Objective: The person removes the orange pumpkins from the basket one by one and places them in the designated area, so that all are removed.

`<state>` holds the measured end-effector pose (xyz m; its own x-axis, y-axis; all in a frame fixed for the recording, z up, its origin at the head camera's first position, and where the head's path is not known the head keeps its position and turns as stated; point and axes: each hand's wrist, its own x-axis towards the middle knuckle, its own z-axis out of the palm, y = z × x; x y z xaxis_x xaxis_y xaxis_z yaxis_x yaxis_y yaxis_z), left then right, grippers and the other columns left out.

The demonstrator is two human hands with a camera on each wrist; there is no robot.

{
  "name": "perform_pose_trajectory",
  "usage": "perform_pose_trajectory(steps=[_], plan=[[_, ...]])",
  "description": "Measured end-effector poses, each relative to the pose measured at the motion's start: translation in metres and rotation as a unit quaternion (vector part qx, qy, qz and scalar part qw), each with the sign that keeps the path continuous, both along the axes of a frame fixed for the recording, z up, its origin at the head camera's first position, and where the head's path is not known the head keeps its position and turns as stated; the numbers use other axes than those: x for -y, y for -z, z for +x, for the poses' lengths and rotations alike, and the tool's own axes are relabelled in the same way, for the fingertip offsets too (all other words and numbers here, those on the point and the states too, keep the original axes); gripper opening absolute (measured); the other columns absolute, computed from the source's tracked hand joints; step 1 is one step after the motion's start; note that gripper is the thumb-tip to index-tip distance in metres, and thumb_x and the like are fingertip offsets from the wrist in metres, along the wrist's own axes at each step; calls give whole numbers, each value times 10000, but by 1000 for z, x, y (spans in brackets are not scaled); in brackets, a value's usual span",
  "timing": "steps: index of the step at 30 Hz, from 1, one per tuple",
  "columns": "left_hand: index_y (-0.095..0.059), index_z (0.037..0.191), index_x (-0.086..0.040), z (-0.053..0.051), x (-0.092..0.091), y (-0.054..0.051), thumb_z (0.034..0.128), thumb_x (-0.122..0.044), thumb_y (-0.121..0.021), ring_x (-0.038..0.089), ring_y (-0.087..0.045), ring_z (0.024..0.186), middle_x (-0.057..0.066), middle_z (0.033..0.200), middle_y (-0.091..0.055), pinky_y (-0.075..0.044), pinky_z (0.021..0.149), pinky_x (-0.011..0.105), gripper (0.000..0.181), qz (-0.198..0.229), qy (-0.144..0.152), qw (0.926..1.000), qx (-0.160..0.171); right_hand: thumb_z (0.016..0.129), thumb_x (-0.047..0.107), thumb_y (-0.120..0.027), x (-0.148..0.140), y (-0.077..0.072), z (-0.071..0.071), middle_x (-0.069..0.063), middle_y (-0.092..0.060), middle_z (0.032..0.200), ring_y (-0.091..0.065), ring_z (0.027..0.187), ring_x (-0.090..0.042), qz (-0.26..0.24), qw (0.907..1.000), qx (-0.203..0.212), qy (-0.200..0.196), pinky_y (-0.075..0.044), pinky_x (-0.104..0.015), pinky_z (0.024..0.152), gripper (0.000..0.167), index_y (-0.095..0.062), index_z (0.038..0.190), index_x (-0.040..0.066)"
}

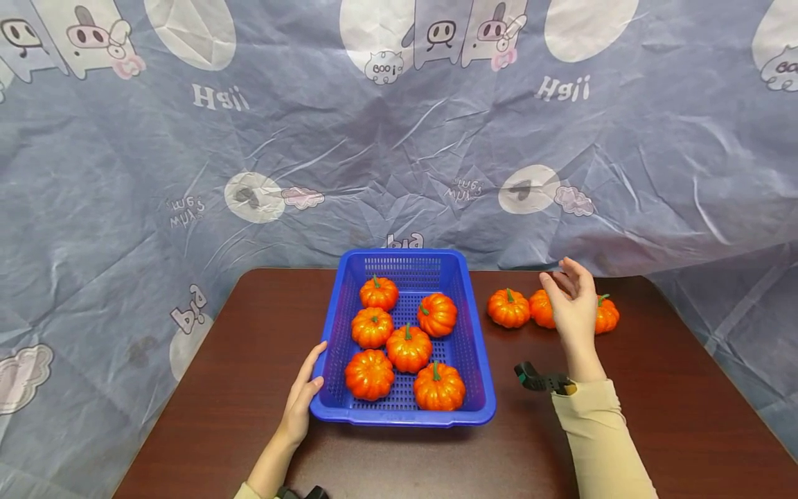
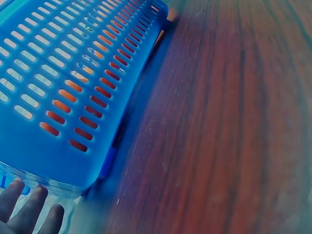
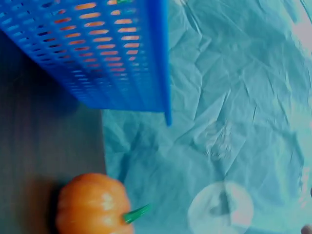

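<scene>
A blue plastic basket [image 1: 489, 395] with slotted walls holds several small orange pumpkins [image 1: 409, 348] with green stems. My left hand [image 1: 298, 405] rests against the basket's left side near its front corner, fingers mostly straight along the rim. In the left wrist view its fingertips [image 2: 36, 197] touch the basket's edge. My right hand [image 1: 576, 312] is raised over a row of pumpkins [image 1: 508, 308] to the right of the basket. Its thumb and fingers stand apart with nothing between them. It partly covers the middle pumpkin [image 1: 541, 309] and the right pumpkin [image 1: 607, 315].
The brown wooden table [image 1: 237, 346] extends on both sides of the basket. Behind it hangs a wrinkled grey-blue cloth [image 1: 374, 152] with printed cartoon figures. A black wrist mount [image 1: 539, 379] sticks out from my right wrist towards the basket.
</scene>
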<state>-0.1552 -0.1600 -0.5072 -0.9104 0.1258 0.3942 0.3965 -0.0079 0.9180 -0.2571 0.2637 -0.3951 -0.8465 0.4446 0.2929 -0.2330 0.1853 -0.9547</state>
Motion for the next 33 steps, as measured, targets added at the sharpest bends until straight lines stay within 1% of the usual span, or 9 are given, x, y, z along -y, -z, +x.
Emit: perform_pose_trajectory(steps=[3, 7, 10, 13, 17, 21, 25, 30, 33], plan=[[-305, 1453, -59, 0, 1, 1, 932, -117, -340, 109, -370, 1273, 168, 1497, -254, -299, 998, 173, 525, -14, -37, 10000, 22, 871, 177, -658, 11, -12, -3, -82, -481, 1351, -483, 1202, -237, 543, 9976, -78, -431, -405, -321, 959, 546, -440, 1366, 96], [-305, 1453, -60, 0, 1, 1, 933, -119, -340, 109, -369, 1273, 166, 1498, -253, -299, 997, 172, 525, -18, -41, 10000, 19, 883, 222, -648, 25, -24, -8, -95, -468, 1375, -465, 1229, -259, 1093, 9890, -37, -997, -401, -369, 966, 566, -420, 1379, 72], [-304, 1452, -52, 0, 1, 0, 932, -111, -337, 117, -377, 1264, 174, 1494, -256, -307, 993, 176, 524, 7, -27, 10000, 5, 884, 239, -648, 36, -29, -13, -117, -465, 1376, -459, 1237, -274, 1288, 9818, -22, -1394, -395, -404, 971, 575, -418, 1377, 56], [-305, 1451, -51, 1, 1, 0, 931, -106, -338, 125, -395, 1247, 179, 1488, -264, -322, 983, 181, 524, 48, -13, 10000, 23, 872, 216, -666, 46, -32, -19, -144, -472, 1357, -463, 1228, -296, 1371, 9751, -46, -1740, -394, -438, 970, 569, -433, 1357, 31], [-304, 1452, -51, 1, 1, 0, 930, -105, -341, 121, -398, 1246, 182, 1487, -264, -322, 983, 180, 526, 39, -7, 10000, 32, 859, 189, -680, 60, -32, -25, -175, -456, 1362, -458, 1220, -335, 1626, 9620, 104, -2190, -401, -462, 962, 566, -440, 1342, 18], [-304, 1452, -53, 0, 1, 0, 929, -99, -337, 114, -388, 1254, 180, 1489, -263, -310, 991, 176, 526, -5, -20, 10000, 20, 842, 199, -698, 76, -32, -27, -190, -468, 1355, -494, 1175, -381, 1958, 9432, 420, -2650, -418, -472, 943, 580, -447, 1339, 36], [-309, 1450, -54, 0, 0, 0, 926, -95, -337, 118, -392, 1250, 178, 1485, -272, -312, 989, 177, 526, -11, -36, 10000, 14, 813, 212, -724, 93, -30, -30, -163, -491, 1339, -497, 1176, -369, 2467, 9186, 607, -3026, -410, -469, 953, 591, -471, 1326, 63], [-312, 1450, -59, 0, 0, -1, 927, -94, -338, 123, -395, 1247, 175, 1482, -279, -314, 989, 180, 524, -5, -28, 10000, 13, 786, 178, -745, 108, -22, -36, -150, -478, 1342, -449, 1225, -343, 3125, 8868, 676, -3337, -381, -477, 978, 583, -498, 1302, 65], [-313, 1448, -53, 0, 0, -1, 925, -90, -338, 130, -404, 1237, 182, 1474, -289, -320, 983, 181, 524, 3, -28, 10000, -4, 779, 148, -750, 114, -17, -39, -157, -473, 1346, -438, 1230, -346, 3327, 8733, 796, -3469, -371, -486, 983, 581, -504, 1300, 69]])
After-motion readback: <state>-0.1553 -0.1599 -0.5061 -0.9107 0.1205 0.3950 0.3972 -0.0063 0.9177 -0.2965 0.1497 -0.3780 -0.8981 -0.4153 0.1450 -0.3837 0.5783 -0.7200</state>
